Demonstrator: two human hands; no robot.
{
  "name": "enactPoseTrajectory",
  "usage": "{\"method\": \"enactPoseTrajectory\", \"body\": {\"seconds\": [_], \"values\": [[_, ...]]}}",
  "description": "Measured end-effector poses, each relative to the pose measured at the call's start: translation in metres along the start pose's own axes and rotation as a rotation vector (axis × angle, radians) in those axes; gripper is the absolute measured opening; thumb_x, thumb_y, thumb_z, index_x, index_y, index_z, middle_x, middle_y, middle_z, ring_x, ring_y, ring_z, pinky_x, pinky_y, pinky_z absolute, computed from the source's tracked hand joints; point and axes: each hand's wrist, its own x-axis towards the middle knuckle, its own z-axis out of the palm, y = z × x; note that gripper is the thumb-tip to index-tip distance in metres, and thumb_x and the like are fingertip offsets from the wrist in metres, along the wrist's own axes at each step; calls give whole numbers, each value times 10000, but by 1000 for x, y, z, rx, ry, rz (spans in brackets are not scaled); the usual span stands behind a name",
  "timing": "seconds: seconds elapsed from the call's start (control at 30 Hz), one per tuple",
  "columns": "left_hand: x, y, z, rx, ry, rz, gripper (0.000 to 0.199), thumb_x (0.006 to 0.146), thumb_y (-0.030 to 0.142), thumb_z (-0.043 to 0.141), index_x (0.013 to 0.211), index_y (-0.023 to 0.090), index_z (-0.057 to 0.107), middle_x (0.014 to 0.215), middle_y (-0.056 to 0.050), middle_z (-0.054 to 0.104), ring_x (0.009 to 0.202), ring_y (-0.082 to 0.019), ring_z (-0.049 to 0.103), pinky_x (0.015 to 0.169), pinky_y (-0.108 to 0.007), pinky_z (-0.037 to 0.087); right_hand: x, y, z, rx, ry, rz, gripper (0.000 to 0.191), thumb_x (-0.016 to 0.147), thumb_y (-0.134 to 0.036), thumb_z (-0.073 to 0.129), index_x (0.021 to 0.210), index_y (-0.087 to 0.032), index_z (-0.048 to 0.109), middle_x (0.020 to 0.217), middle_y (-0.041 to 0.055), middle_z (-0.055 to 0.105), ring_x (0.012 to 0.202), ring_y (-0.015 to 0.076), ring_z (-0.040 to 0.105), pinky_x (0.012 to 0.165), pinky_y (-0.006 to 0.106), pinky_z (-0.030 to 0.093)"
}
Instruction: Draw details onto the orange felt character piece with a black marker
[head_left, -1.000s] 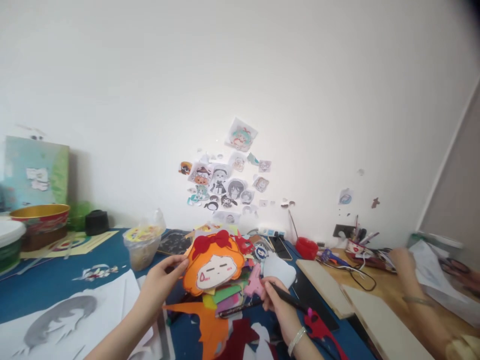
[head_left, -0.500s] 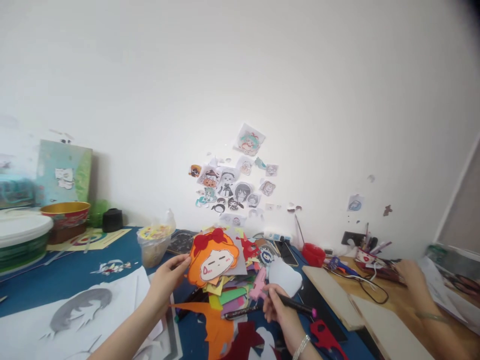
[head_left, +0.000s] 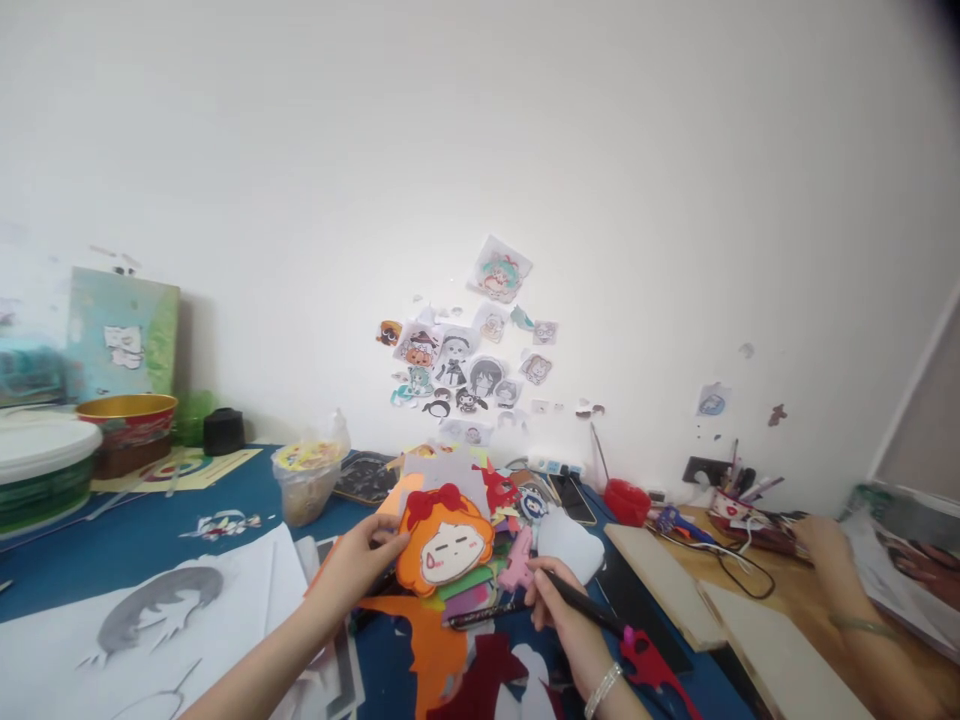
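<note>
My left hand (head_left: 369, 560) pinches the left edge of a paper cutout face (head_left: 448, 545) with orange hair and a red bow, held over a pile of coloured paper scraps. A black marker (head_left: 581, 598) is in my right hand (head_left: 559, 610), its pink end pointing right. Near those fingertips lies a pink paper piece (head_left: 516, 562). Below the cutout is another black pen (head_left: 486, 615) on the scraps. Orange paper (head_left: 435, 650) and dark red paper (head_left: 487, 680) lie nearest me. A white paper shape (head_left: 574, 548) sits behind my right hand.
Drawing sheets (head_left: 165, 630) cover the left front. A plastic cup (head_left: 306, 485), a gold-rimmed bowl (head_left: 127, 430) and a white-lidded tub (head_left: 45, 470) stand at left. Boards (head_left: 664, 585) lie at right, and another person's hand (head_left: 821, 550) reaches a pencil pouch. Stickers dot the wall.
My left hand and the cutout have moved slightly right and down, closer to my right hand. The marker's pink end has dipped a little. The view has shifted slightly.
</note>
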Motion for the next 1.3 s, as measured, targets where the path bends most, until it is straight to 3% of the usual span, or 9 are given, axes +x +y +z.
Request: {"method": "enactPoseTrajectory", "body": {"seconds": [0.17, 0.3, 0.4, 0.6, 0.8, 1.0, 1.1, 1.3], "values": [[-8, 12, 0, -133, -109, -75, 476, 619, 493, 597, 973, 179, 541, 612, 24, 586, 646, -191, 588, 519, -238, 401, 1, 0, 0, 0, 1, -10, 303, 770, -473, 517, 902, -202, 554, 634, -19, 591, 443, 103, 489, 478, 216, 378], [-21, 26, 5, -243, -266, -78, 456, 626, 514, 580, 966, 213, 535, 567, 59, 521, 460, -107, 466, 408, -203, 288, -1, -7, -1, 47, 91, -37, 317, 760, -493, 518, 871, -200, 566, 597, -13, 573, 432, 119, 472, 442, 229, 364], [-30, 25, 17, -175, -396, -77, 324, 628, 434, 579, 851, 201, 550, 489, 89, 413, 407, -82, 367, 406, -199, 243, -1, -11, -4, 85, 192, -57, 311, 747, -497, 530, 847, -204, 565, 584, -10, 560, 452, 135, 477, 425, 236, 353], [-40, 2, 45, 59, -567, 19, 101, 552, 216, 512, 621, 190, 443, 562, 58, 452, 550, -123, 460, 488, -215, 315, -1, -7, -8, 124, 220, -135, 293, 783, -470, 501, 890, -199, 532, 608, -21, 533, 449, 104, 443, 435, 218, 357], [-43, -12, 53, 263, -594, 84, 86, 558, 192, 479, 632, 196, 436, 596, 42, 465, 563, -129, 471, 440, -205, 283, -11, -4, -3, 41, 95, -184, 243, 818, -401, 465, 873, -187, 567, 525, -47, 447, 497, 110, 465, 560, 250, 422], [-46, -12, 56, 231, -651, 91, 174, 606, 319, 550, 722, 189, 540, 696, 12, 575, 602, -146, 517, 470, -217, 336, -28, -12, 12, -87, -177, -66, 61, 682, -194, 518, 742, -201, 526, 523, -45, 484, 469, 115, 467, 460, 219, 371], [-49, -12, 58, 351, -632, 111, 205, 600, 369, 563, 701, 192, 544, 669, 6, 579, 578, -153, 510, 449, -226, 308, -36, -13, 20, -154, -280, -41, 62, 640, -163, 515, 670, -202, 477, 533, -44, 496, 455, 108, 466, 449, 215, 367], [-52, -13, 62, 543, -565, 152, 195, 596, 370, 555, 693, 206, 512, 680, 0, 583, 575, -153, 513, 446, -225, 265, -45, -7, 30, -518, -364, -231, 105, 632, -181, 512, 542, -188, 459, 534, -25, 493, 518, 117, 479, 510, 227, 365]]}}
